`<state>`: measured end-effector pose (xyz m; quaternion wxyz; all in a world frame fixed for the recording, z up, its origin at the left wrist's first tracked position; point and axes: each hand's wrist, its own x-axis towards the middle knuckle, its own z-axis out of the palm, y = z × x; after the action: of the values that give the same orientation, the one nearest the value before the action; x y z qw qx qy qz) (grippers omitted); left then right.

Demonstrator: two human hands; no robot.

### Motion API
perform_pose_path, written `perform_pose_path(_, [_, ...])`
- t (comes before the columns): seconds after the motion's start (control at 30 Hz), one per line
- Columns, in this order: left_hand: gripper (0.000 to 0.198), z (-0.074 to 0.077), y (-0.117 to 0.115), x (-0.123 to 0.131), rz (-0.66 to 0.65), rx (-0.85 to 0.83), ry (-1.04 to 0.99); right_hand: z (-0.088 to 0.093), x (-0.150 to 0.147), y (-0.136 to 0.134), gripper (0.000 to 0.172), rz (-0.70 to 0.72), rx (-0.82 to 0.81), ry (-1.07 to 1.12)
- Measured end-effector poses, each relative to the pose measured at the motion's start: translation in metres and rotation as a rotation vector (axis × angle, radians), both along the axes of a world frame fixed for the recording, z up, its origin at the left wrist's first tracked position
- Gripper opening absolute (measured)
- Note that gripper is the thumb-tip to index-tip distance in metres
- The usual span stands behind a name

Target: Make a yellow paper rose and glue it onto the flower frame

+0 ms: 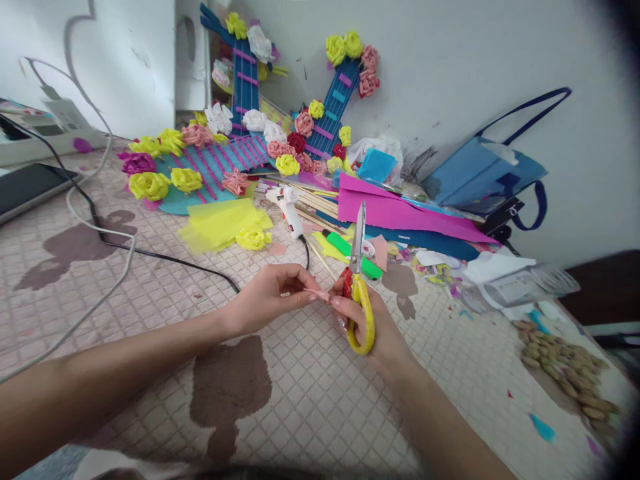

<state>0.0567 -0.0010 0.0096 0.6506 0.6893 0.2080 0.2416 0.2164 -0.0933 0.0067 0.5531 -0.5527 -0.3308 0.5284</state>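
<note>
Between my two hands, over the middle of the table, is a small piece of pink paper [317,293]. My left hand [273,293] pinches its left end between thumb and fingertips. With thumb and fingers my right hand [373,320] grips the other end. Scissors [361,293] with yellow and red handles hang on the right hand, blades pointing up and away from me. Beyond the hands lie a white glue gun [286,208], a green marker [353,255] and a yellow paper flower [253,238] beside yellow paper sheets [220,223].
Blue paper guitars [327,110] with paper flowers lean at the back wall. Magenta paper [400,210], wooden sticks and scraps lie behind. A clear plastic bottle [520,287], nuts [565,367] and a blue bag [487,173] are right. Cables [165,255] and a dark device [33,190] are left.
</note>
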Motion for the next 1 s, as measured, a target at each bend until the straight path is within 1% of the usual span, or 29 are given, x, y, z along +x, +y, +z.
perform_pose_path(0.13, [0.016,0.0029,-0.0008,0.0012,0.033,-0.128,0.012,0.0004,-0.0006,-0.0003,0.020,-0.006,-0.008,0.011])
perform_pose_path(0.27, [0.015,0.0036,-0.0011,0.0017,0.030,-0.180,0.006,0.0007,-0.0006,-0.0003,0.021,-0.011,-0.009,0.013])
perform_pose_path(0.43, [0.015,-0.0017,-0.0004,0.0015,-0.004,-0.130,-0.020,-0.0005,0.0000,0.0000,0.021,-0.002,0.004,0.007])
perform_pose_path(0.57, [0.018,-0.0051,-0.0002,0.0020,0.012,-0.120,-0.022,-0.0013,0.0000,0.0003,0.020,-0.001,0.025,0.020])
perform_pose_path(0.7, [0.014,-0.0044,-0.0002,0.0017,-0.002,-0.134,-0.055,-0.0015,0.0004,0.0006,0.019,0.001,0.025,-0.001])
perform_pose_path(0.87, [0.013,-0.0008,0.0001,0.0008,-0.030,-0.106,-0.025,0.0000,0.0008,-0.0001,0.020,-0.021,0.018,-0.054])
perform_pose_path(1.0, [0.013,-0.0024,0.0003,0.0015,-0.069,-0.100,-0.037,0.0023,-0.0007,-0.0004,0.019,-0.012,0.016,-0.117])
